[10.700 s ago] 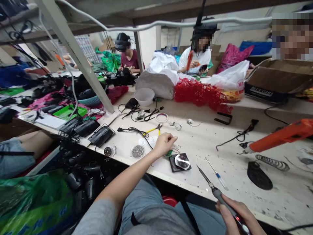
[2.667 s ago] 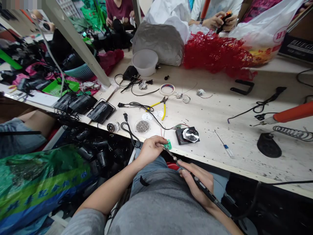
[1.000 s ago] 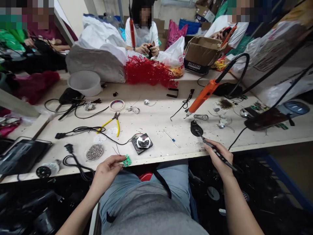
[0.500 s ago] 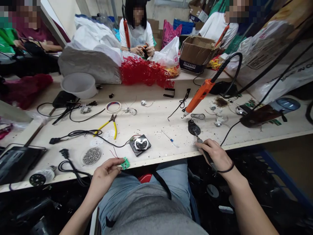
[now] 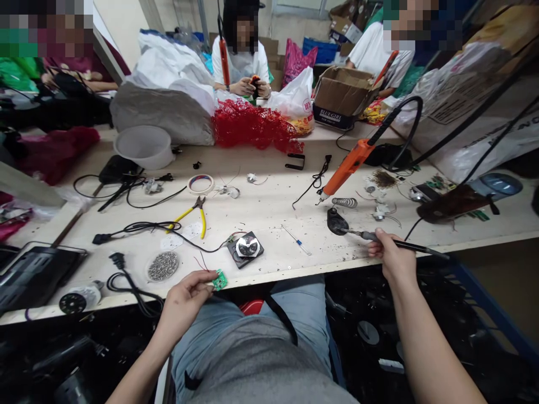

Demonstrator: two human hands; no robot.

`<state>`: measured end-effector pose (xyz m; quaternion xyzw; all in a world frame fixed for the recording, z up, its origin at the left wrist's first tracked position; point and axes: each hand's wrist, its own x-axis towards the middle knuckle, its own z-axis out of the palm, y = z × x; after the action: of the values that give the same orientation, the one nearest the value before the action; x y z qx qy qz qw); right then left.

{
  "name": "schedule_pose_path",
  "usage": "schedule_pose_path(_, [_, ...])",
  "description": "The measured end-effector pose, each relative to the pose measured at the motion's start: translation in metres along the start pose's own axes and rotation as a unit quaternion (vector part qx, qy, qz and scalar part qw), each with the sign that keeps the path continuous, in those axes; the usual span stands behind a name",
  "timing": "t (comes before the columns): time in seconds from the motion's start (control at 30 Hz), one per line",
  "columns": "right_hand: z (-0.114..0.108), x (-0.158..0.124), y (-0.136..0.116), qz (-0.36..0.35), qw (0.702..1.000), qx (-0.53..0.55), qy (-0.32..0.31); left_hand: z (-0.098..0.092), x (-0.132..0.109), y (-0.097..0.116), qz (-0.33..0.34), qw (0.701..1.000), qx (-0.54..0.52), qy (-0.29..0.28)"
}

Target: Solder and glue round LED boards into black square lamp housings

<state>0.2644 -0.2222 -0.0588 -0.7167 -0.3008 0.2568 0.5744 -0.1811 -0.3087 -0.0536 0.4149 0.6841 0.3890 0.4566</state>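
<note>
My left hand (image 5: 185, 297) pinches a small green circuit board (image 5: 219, 279) just off the front edge of the workbench (image 5: 269, 216), over my lap. Thin red wires run from the board toward a black square part with a shiny round reflector (image 5: 247, 248) on the bench. My right hand (image 5: 393, 255) grips a soldering iron (image 5: 385, 240) lying almost level, its tip pointing left at the black oval stand base (image 5: 337, 221). The iron's cord trails off to the right.
On the bench lie yellow-handled pliers (image 5: 194, 212), a dish of small metal balls (image 5: 163, 265), a tape roll (image 5: 201, 183), a thin screwdriver (image 5: 296, 240), black cables, a white bowl (image 5: 145, 146) and an orange hanging tool (image 5: 347, 166). Red netting, bags and several seated people are behind.
My right hand has swung the soldering iron from pointing away to lying level, with the tip now at the black stand base. My left hand with the circuit board has barely moved.
</note>
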Motion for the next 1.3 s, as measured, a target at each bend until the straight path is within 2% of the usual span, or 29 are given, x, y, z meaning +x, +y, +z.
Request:
schedule_pose_path(0.1, [0.003,0.005,0.005,0.025,0.997,0.023,0.064,0.001,0.0,0.001,-0.009,1.0,-0.005,0.005])
schedule_pose_path(0.2, [0.003,0.005,0.008,0.039,0.993,0.037,0.103,0.001,0.0,0.002,-0.017,1.0,-0.011,0.005])
schedule_pose_path(0.47, [0.0,0.001,0.011,0.051,0.989,0.062,0.127,0.0,-0.001,0.003,-0.027,0.999,-0.018,0.005])
schedule_pose_path(0.77, [-0.002,-0.017,0.004,-0.04,0.994,0.059,0.084,-0.001,0.001,0.002,-0.023,1.0,-0.015,-0.003])
schedule_pose_path(0.93, [0.001,-0.029,-0.004,-0.118,0.989,-0.086,0.018,-0.001,0.001,-0.002,-0.015,1.0,-0.018,-0.007])
schedule_pose_path(1.07, [0.0,-0.035,-0.004,-0.151,0.977,-0.153,0.007,0.0,0.0,-0.004,-0.004,1.0,-0.012,-0.001])
schedule_pose_path(1.17, [-0.001,-0.033,0.0,-0.155,0.972,-0.179,-0.009,-0.001,0.002,-0.005,0.003,1.0,-0.007,-0.004])
schedule_pose_path(1.3, [0.001,-0.033,-0.004,-0.11,0.982,-0.153,-0.025,-0.002,0.006,-0.007,0.019,1.0,0.002,-0.017])
